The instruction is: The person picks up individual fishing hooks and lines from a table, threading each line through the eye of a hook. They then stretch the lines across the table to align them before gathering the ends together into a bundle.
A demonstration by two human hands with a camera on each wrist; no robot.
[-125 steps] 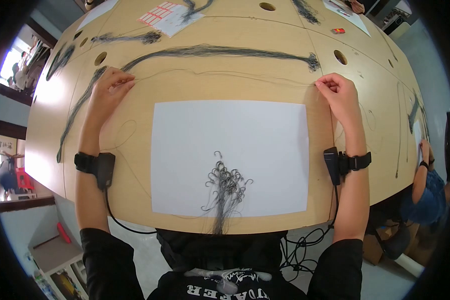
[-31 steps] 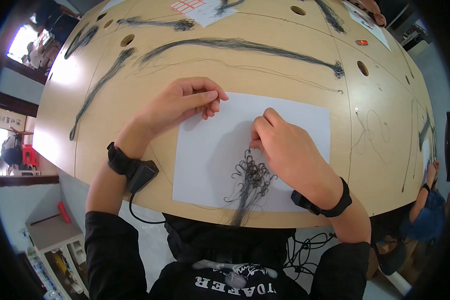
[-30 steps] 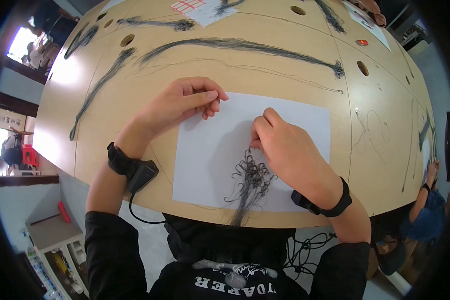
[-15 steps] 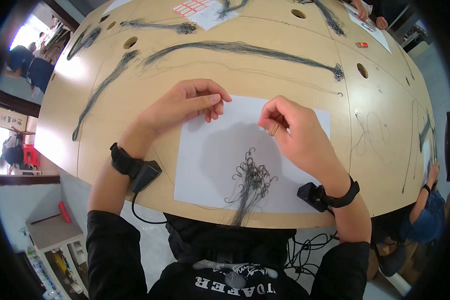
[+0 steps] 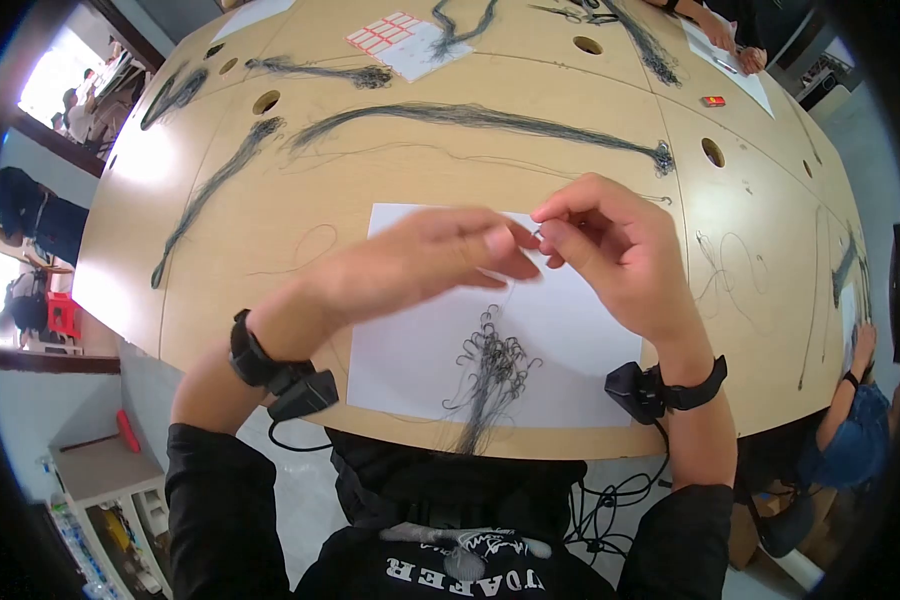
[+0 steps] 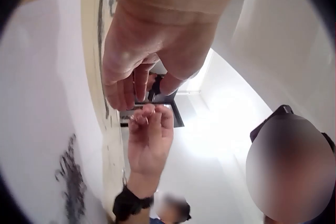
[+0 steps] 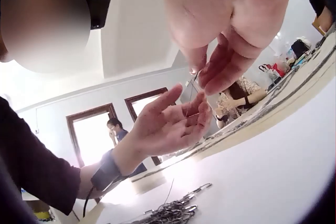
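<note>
My right hand [image 5: 620,260] pinches a small dark fish hook [image 5: 538,234] between thumb and forefinger, above the far part of the white paper [image 5: 590,370]. Thin line [image 7: 188,106] trails from the hook toward the left palm in the right wrist view. My left hand [image 5: 420,262], blurred in the head view, has its fingers stretched out right beside the hook. In the right wrist view that left hand [image 7: 168,127] faces palm up, fingers extended. Below both hands, a tangled bunch of fish hooks [image 5: 492,358] with fine lines lies on the paper, its lines running over the near table edge.
Beyond the paper stretches a long bundle of dark lines [image 5: 480,112] with hooks at its right end. A single hooked line [image 5: 530,162] lies just nearer. Scissors [image 5: 570,14], a label sheet [image 5: 395,45], a small red box [image 5: 712,101] and several more bundles are farther off.
Earlier both hands held a line stretched out; it now lies behind the paper. My right hand has gone to the hook bunch, then up and away with one hook. My left hand has moved right.
</note>
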